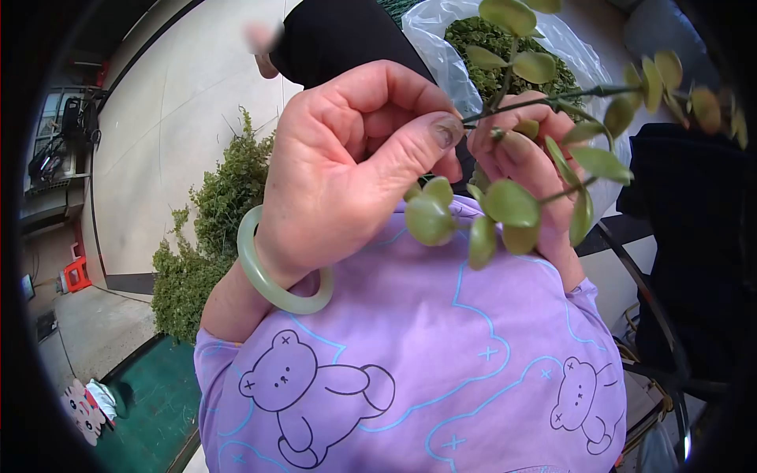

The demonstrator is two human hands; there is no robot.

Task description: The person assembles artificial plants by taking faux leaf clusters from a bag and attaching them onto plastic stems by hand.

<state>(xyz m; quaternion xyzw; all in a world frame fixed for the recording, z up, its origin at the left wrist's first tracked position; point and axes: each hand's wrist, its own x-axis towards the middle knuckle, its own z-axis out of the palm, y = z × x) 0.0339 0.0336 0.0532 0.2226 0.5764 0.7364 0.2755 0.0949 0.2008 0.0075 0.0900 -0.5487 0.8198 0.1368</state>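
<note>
My left hand [339, 158], with a pale green bangle [277, 292] round its wrist, is closed, thumb and forefinger pinching the thin end of a leafy artificial stem [512, 206]. Close beside it, my right hand [544, 169] has its fingers curled round the same stem, partly hidden by the leaves. The stem splits into several branches with rounded green leaves, some tinged brown. One branch reaches up, another to the right, and one hangs down before my chest. The fingertips of both hands almost meet at the joint.
A clear plastic bag [432, 49] holding green foliage [479, 52] stands beyond my hands. To the left, more bushy greenery [225, 213] is piled near a green surface [150, 410]. A red stool [77, 272] is at far left, and dark cloth [690, 236] hangs at right.
</note>
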